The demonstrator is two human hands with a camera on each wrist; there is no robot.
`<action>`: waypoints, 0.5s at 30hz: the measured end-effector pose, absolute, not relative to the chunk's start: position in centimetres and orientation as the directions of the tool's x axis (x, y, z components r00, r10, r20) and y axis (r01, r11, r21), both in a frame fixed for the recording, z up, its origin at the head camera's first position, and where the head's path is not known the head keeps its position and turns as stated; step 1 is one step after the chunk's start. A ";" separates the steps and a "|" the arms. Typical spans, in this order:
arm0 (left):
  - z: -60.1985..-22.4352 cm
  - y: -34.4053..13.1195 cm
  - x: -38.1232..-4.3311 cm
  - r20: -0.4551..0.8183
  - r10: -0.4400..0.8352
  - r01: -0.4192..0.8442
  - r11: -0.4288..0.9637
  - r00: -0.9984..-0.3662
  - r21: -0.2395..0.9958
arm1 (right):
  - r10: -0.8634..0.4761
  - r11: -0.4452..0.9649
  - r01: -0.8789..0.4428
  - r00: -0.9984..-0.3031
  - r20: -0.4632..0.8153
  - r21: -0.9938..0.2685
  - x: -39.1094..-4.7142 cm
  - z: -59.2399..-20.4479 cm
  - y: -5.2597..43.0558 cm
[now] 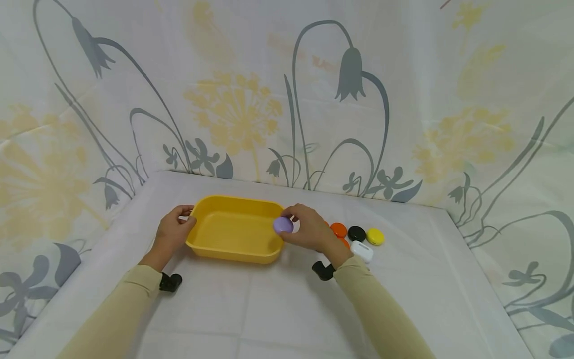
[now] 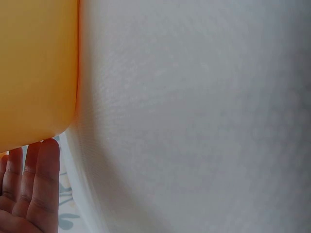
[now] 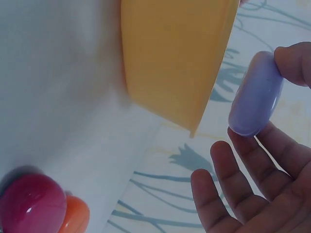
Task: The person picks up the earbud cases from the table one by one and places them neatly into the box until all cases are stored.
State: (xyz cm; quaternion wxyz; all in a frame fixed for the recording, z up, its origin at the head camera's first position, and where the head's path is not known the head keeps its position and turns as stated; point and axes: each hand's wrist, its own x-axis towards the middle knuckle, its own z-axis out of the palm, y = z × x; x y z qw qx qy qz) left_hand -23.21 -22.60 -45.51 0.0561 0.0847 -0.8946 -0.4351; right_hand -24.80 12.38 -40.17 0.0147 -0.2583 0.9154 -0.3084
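Observation:
My left hand point(image 1: 174, 230) holds the left end of a yellow rectangular tray point(image 1: 233, 257), thumb at the rim. In the left wrist view its fingers point(image 2: 44, 179) touch the tray's end wall. A smooth, glossy lilac disc point(image 1: 283, 225) is pinched between the thumb and fingers of my right hand point(image 1: 309, 228), just at the tray's right rim. The right wrist view shows the disc point(image 3: 257, 94) edge-on, thick and rounded, raised above the table and level with the tray's upper part. The tray's visible inside holds nothing.
Right of the tray lie more rounded pieces: orange-red ones point(image 1: 339, 230), a black one point(image 1: 357, 234), a yellow one point(image 1: 375, 237) and a white oblong case point(image 1: 361, 252). The right forearm partly covers them. A flower-patterned cloth point(image 1: 269, 99) rises behind the white-covered table point(image 1: 215, 319).

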 end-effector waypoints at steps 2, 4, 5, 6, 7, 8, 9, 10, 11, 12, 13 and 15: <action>-45.5 -22.6 -23.3 0.022 -0.204 -0.109 0.608 -0.979 0.787 | -0.481 0.677 -0.470 -0.865 0.144 -0.567 -24.8 -40.2 12.7; -45.4 -22.6 -23.3 0.024 -0.207 -0.109 0.610 -0.978 0.785 | -0.480 0.679 -0.474 -0.865 0.150 -0.561 -24.8 -40.2 12.9; -45.4 -22.6 -23.3 0.026 -0.208 -0.109 0.611 -0.978 0.784 | -0.476 0.679 -0.470 -0.867 0.149 -0.564 -24.8 -40.2 13.1; -45.4 -22.6 -23.3 0.028 -0.209 -0.109 0.612 -0.977 0.783 | -0.471 0.681 -0.463 -0.870 0.145 -0.567 -24.8 -40.2 13.2; -45.4 -22.6 -23.3 0.029 -0.208 -0.107 0.613 -0.978 0.782 | -0.466 0.683 -0.458 -0.873 0.144 -0.569 -24.8 -40.3 13.4; -45.4 -22.6 -23.3 0.030 -0.207 -0.106 0.614 -0.978 0.782 | -0.461 0.683 -0.452 -0.876 0.141 -0.573 -24.8 -40.3 13.5; -45.4 -22.6 -23.3 0.031 -0.206 -0.105 0.613 -0.978 0.783 | -0.458 0.685 -0.450 -0.878 0.141 -0.573 -24.8 -40.3 13.7; -45.4 -22.6 -23.3 0.029 -0.206 -0.106 0.612 -0.978 0.784 | -0.456 0.683 -0.452 -0.877 0.148 -0.574 -24.7 -40.3 13.9; -45.4 -22.6 -23.3 0.027 -0.206 -0.107 0.611 -0.978 0.785 | -0.455 0.683 -0.453 -0.878 0.151 -0.573 -24.7 -40.3 14.0; -45.4 -22.5 -23.3 0.026 -0.206 -0.108 0.610 -0.978 0.785 | -0.457 0.682 -0.460 -0.875 0.160 -0.568 -24.7 -40.3 14.3; -45.4 -22.5 -23.3 0.024 -0.206 -0.109 0.609 -0.978 0.785 | -0.457 0.681 -0.463 -0.874 0.166 -0.567 -24.7 -40.3 14.5; -45.4 -22.5 -23.3 0.024 -0.206 -0.109 0.608 -0.978 0.787 | -0.450 0.686 -0.460 -0.877 0.169 -0.564 -24.6 -40.3 15.0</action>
